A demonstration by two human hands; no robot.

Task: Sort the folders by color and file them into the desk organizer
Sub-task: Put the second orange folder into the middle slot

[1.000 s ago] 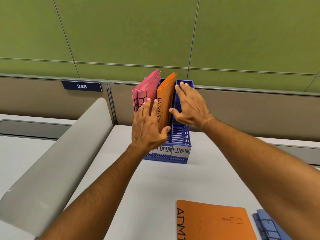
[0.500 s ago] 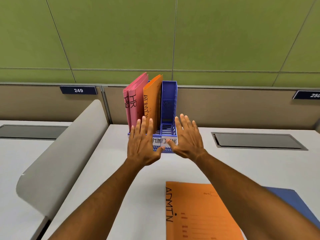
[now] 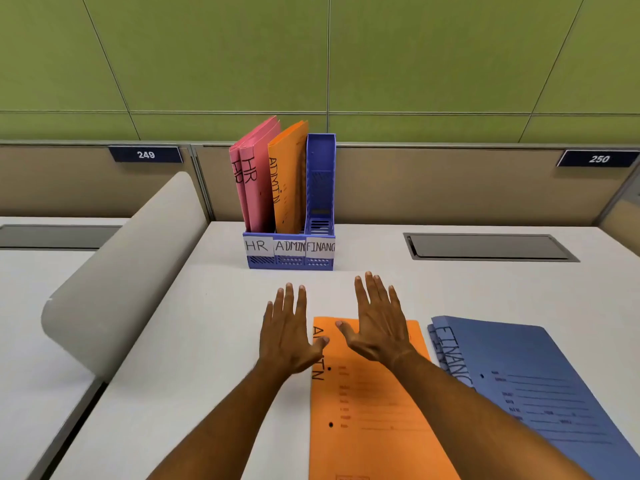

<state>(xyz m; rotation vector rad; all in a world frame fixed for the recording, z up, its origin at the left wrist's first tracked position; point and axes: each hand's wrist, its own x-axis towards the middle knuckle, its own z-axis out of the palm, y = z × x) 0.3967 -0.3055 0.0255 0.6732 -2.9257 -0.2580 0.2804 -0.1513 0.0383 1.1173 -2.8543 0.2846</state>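
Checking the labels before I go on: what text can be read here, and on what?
"HR": two pink folders and left organizer label.
"ADMIN": filed orange folder and middle label.
"FINANC", cut off: right label and blue folders.
"A…N", partly covered by hands: orange folder on desk.
"249", "250": partition plates.
Printed form lines: unreadable.

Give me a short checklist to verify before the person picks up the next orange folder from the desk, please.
1. Both hands free: left hand and right hand open, holding nothing: ok.
2. Orange folder on the desk within reach, partly under the hands: ok.
3. ADMIN slot of the desk organizer has space beside the filed orange folder: cannot tell.
4. Pink folders stand in the HR slot, not in ADMIN: ok.
5. Blue folders lie apart from the orange one: ok.
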